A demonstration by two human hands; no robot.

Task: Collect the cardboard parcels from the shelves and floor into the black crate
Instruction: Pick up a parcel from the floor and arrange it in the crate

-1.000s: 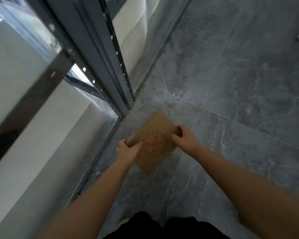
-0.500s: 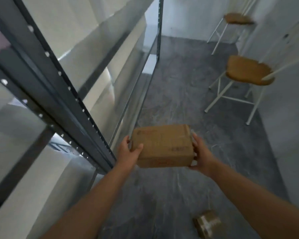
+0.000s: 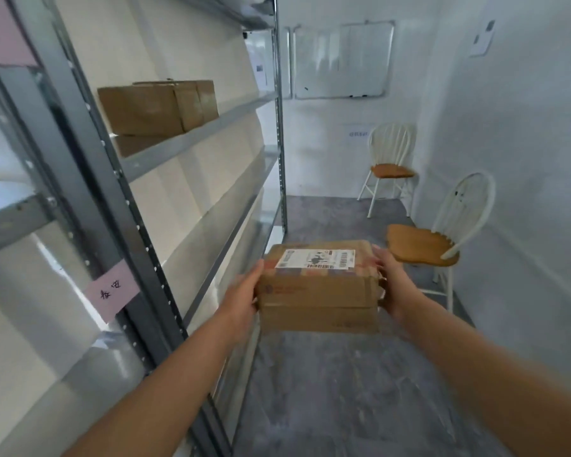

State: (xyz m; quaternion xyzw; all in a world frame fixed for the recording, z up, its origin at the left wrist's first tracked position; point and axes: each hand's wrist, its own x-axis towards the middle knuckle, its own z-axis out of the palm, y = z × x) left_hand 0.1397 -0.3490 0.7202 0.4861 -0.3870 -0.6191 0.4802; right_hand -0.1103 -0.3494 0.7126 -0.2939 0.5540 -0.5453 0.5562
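Note:
I hold a brown cardboard parcel with a white shipping label on top, in front of me at about waist height over the grey floor. My left hand grips its left side with the thumb on the top edge. My right hand clasps its right side. Two more cardboard parcels sit side by side on a metal shelf at the upper left. The black crate is not in view.
A tall grey metal shelving rack runs along my left, with a pink paper label on its post. Two white chairs with tan seats stand by the right wall. A whiteboard hangs on the far wall.
I lifted the parcel off the floor with both hands and raised it. My view swung up from the floor to the room ahead, and the label side now faces up.

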